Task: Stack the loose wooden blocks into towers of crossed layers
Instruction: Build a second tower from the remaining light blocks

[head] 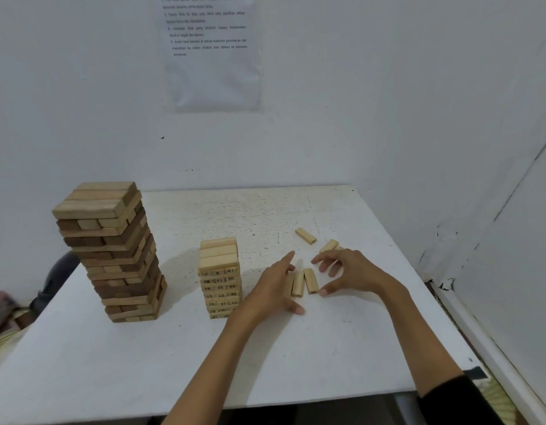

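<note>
A tall tower of large brown and tan blocks (112, 253) stands at the table's left. A shorter tower of small pale numbered blocks (220, 277) stands mid-table. Three loose pale blocks (302, 282) lie side by side between my hands. My left hand (273, 289) rests flat against their left side with fingers straight. My right hand (348, 271) arches over their right side, fingers spread and thumb on the table, holding nothing. Another loose block (305, 235) lies farther back, and one more block (329, 246) peeks out behind my right fingers.
The white table (112, 363) sits in a corner of white walls. A printed sheet (212, 50) hangs on the back wall. The table's right edge runs close to the side wall. Dark and patterned things lie on the floor at the left.
</note>
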Available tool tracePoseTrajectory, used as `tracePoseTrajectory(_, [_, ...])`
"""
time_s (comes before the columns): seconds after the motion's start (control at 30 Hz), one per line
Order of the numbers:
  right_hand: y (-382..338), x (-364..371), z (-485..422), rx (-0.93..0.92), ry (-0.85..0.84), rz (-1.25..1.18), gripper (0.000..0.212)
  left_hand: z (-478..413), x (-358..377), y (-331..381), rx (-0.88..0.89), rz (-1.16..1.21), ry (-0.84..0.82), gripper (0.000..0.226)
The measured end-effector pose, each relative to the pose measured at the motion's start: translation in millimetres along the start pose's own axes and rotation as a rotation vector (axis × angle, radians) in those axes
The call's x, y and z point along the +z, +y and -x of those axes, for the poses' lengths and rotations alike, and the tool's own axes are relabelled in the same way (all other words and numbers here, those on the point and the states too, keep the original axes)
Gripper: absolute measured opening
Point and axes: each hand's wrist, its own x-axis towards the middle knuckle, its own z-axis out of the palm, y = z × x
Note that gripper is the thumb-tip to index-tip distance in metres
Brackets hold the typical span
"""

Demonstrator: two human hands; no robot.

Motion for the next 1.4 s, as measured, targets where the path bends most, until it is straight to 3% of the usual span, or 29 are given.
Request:
tracePoseTrajectory(0.1, [1.6, 5.8, -3.2, -0.058, -0.011, 0.012, 0.072, 1.6, -1.2, 0.7, 0.01, 0.011, -0.016, 0.103])
tracePoseTrajectory(0.37, [2.4, 12.3, -7.7, -0.101, -0.012, 0.038, 0.063, -1.9, -1.5, -4.3, 0.077, 0.033, 0.014, 0.091])
tracePoseTrajectory(0.5, [6.2, 15.4, -4.0, -0.108, 0.002, -0.012, 0.066, -1.9, 2.8, -5.6, 0.088, 0.021, 0.032, 0.099])
tracePoseTrajectory(0.77, [9.4, 22.1, -4.2, -0.152, 0.033, -0.075, 0.059, -2.2, 3.5, -9.0, 0.123, 0.021, 0.081, 0.091])
tracePoseTrajectory(1.4, [4.8, 9.5, 2.2, -0.242, 0.109, -0.11, 0.069, -3.5, -2.7, 18.3, 0.137, -0.022, 0.114, 0.093])
